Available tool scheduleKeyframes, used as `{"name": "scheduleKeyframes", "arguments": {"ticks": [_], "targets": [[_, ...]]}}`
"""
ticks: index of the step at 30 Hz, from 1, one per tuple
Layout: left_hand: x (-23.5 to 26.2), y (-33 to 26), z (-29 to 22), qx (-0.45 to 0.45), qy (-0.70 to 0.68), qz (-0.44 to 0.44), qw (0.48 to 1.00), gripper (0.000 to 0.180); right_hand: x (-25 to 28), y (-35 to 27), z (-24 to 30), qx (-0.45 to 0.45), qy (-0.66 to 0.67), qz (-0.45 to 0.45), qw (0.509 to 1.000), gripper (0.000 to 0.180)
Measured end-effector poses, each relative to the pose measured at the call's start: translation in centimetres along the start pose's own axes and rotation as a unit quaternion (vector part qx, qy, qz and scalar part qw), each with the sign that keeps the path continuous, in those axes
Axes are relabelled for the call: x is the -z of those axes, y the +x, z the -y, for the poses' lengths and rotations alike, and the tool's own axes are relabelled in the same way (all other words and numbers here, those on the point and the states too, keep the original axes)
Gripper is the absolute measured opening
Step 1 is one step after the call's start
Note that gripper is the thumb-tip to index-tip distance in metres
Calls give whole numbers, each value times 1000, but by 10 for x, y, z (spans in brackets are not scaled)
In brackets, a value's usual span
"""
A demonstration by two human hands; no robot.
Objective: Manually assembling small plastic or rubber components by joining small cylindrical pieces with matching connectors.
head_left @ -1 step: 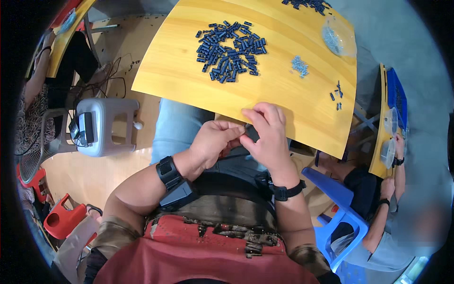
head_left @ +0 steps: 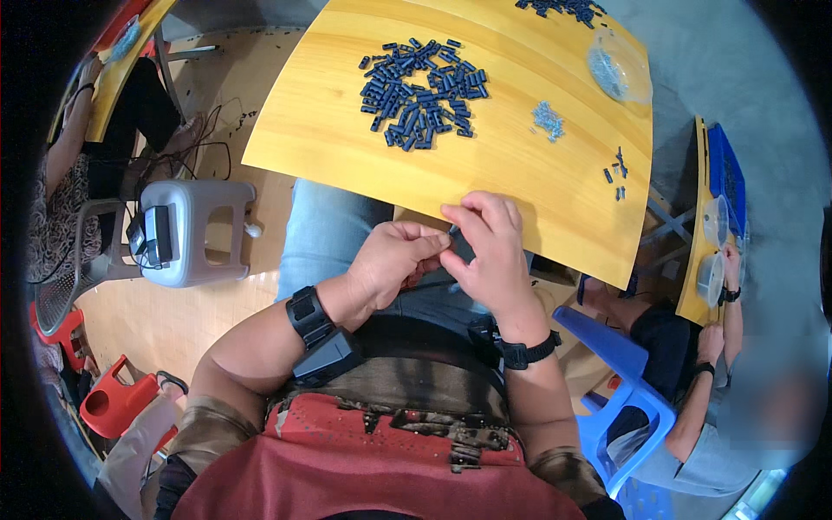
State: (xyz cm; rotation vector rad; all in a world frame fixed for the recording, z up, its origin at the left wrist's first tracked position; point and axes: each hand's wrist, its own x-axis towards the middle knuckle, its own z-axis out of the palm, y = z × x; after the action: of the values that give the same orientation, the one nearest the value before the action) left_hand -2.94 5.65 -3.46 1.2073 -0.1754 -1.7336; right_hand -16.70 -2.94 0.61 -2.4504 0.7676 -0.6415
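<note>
Over my lap, just off the near edge of the yellow table (head_left: 347,165), my two hands meet. My left hand (head_left: 390,260) is closed in a pinch on a small dark piece (head_left: 453,230), whose tip shows at the fingertips; the rest is covered. Close beside it, my right hand (head_left: 494,260) curves with its thumb and index finger apart around that tip. Its palm is hidden. Farther off on the table lies a ring-shaped pile of short black plastic pieces (head_left: 425,95). Right of it sits a heap of small silvery parts (head_left: 548,121).
A clear bowl (head_left: 620,69) of small silvery parts stands at the far right, with more black pieces (head_left: 563,9) behind. A few loose pieces (head_left: 617,173) lie near the right edge. A grey stool (head_left: 199,230) and a blue chair (head_left: 633,390) flank me. Other people sit both sides.
My right hand's fingers have shifted very slightly, and the dark tip between the fingertips shows a little more. The piles have not moved.
</note>
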Motion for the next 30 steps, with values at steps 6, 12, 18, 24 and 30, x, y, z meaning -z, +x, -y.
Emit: {"name": "scheduleKeyframes", "arguments": {"ticks": [6, 12, 18, 24, 30], "targets": [[-7, -8, 5, 34, 30, 72, 996, 17, 7, -37, 8, -30, 26, 2, 999, 23], [-9, -7, 7, 71, 88, 109, 988, 23, 28, -98, -16, -232, 111, -63, 964, 26], [-16, -5, 7, 69, 88, 93, 989, 24, 51, -171, -117, -413, 98, -229, 876, 27], [-21, -4, 4, 64, 103, 73, 990, 23, 20, -229, -219, -503, 152, -310, 792, 17], [-13, -4, 2, 61, 92, 42, 993, 23, -57, -262, -201, -581, 7, -40, 813, 9]]}}
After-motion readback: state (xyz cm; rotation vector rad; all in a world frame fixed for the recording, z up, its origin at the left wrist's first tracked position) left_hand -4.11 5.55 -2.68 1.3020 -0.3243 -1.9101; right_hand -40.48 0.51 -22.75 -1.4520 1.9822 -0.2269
